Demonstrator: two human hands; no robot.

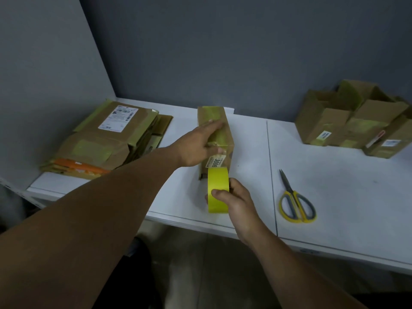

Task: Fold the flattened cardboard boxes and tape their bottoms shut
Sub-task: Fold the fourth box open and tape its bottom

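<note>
"Where is the box?"

"On the table, right under the left hand. That hand lies flat, fingers straight and spread, pressing on the top of the box."

"And the other hand?"

"The right hand is curled round the tape, just in front of the box's near end."

"What could go wrong?"

"I think the tape could go on crooked or wrinkle if the roll gets pulled to one side. The box is thin, so it could slide or tip if the left hand lets go. And the scissors lie off to the right of the right hand, apart from it. Both hands are busy, so one must let go to cut. Then loose tape might curl and stick to itself."

"Can you see the strip of tape?"

"No. The roll hides the spot where it would meet the box, so I can't tell if it is stuck on. The left hand covers part of the top too. The label by its thumb is too blurry to read in full. The done boxes, far right of both hands, are cut off at the edge. The flat pile, left of the left arm, hides what lies under its top sheet."
</note>
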